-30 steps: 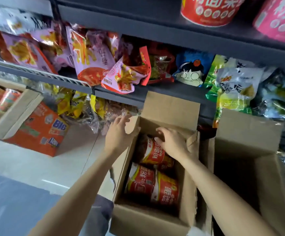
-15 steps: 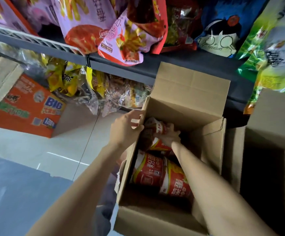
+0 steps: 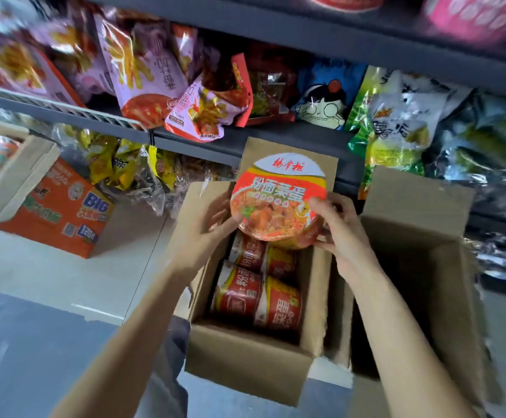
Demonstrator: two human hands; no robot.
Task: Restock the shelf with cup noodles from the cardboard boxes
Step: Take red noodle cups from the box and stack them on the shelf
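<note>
Now out of the box (image 3: 245, 372), "粉面菜蛋" cup (image 3: 279, 200) between both hands' grip, left (image 3: 203, 230), right (image 3: 340, 233).

head view, looking down, close to box (image 3: 245, 369)

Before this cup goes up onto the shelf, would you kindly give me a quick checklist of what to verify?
1. Grip: left hand and right hand both hold the red and orange round noodle cup at its sides: ok.
2. Cup clear of the open brown cardboard box: ok, it sits above the cups left inside.
3. Lid seal intact: ok, the lid looks flat and closed.
4. Free spot on the dark top shelf beside the blurred red tub and pink tub: cannot tell.
5. Stock left in the box: ok, several red cups remain.
</note>
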